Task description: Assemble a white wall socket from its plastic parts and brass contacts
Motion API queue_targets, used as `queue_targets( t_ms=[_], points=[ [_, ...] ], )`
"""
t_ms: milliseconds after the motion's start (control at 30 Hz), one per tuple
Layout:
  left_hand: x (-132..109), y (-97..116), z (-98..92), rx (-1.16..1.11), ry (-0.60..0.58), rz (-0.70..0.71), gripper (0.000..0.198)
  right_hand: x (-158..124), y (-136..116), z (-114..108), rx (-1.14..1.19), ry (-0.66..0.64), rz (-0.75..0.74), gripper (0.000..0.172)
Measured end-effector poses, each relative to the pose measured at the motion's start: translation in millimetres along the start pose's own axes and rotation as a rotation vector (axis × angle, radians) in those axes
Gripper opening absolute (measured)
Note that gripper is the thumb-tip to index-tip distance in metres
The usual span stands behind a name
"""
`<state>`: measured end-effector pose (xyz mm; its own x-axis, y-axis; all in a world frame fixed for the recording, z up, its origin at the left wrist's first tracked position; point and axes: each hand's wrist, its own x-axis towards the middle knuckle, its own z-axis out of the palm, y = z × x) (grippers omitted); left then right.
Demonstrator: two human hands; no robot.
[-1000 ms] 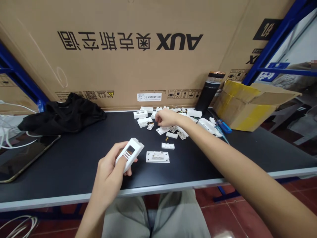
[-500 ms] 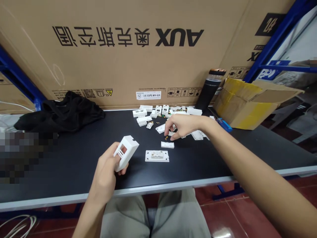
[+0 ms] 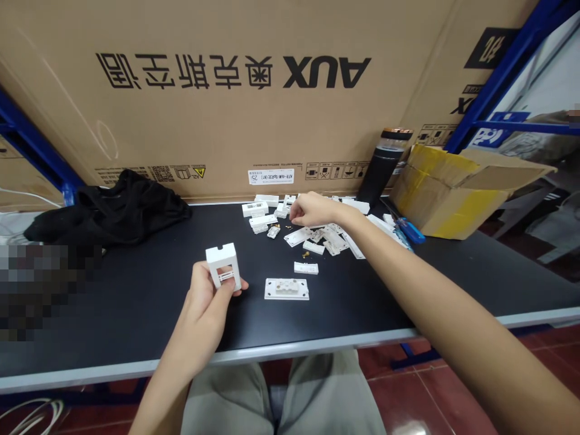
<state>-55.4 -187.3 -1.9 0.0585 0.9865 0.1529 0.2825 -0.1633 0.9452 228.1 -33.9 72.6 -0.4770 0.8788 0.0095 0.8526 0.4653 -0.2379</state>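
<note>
My left hand point(image 3: 203, 302) is shut on a white plastic switch-plate frame point(image 3: 222, 255), which stands upright with its rectangular window facing me. My right hand point(image 3: 313, 209) hangs with bent fingers over a scattered heap of white plastic socket parts point(image 3: 324, 238) at the back of the table, and I cannot tell if it pinches a small piece. In front of the heap lie a white socket base plate point(image 3: 287, 289) and a narrow white strip point(image 3: 306, 267), with tiny brass screws point(image 3: 305, 255) just beyond it.
The black tabletop point(image 3: 136, 320) has a grey front edge. At its back stand a large AUX carton point(image 3: 226, 121), a black flask point(image 3: 383, 169) and a yellow-taped cardboard box point(image 3: 448, 196). A blue-handled screwdriver point(image 3: 410, 231) lies at right; black cloth point(image 3: 109, 211) lies at left.
My left hand has turned the white frame from tilted to upright. My right hand has moved back and left, from near the narrow strip to the far part of the heap.
</note>
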Motion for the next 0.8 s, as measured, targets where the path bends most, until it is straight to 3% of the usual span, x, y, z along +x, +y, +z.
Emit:
queue_targets(
  t_ms=[200,400,600,800],
  points=[
    [-1,5,0.3,-0.002,-0.074,-0.052,0.023,33,-4,7,-0.028,-0.074,-0.020,0.029],
    [-2,16,1.3,0.104,-0.104,-0.066,0.040,39,-17,11,-0.057,-0.190,-0.067,0.026],
    [-2,15,1.3,0.077,-0.100,-0.058,0.041,38,-17,12,-0.137,-0.092,-0.045,0.033],
    [-1,9,2.7,-0.030,-0.047,-0.041,0.042,40,-19,21,-0.153,-0.066,-0.050,0.022]
  ],
)
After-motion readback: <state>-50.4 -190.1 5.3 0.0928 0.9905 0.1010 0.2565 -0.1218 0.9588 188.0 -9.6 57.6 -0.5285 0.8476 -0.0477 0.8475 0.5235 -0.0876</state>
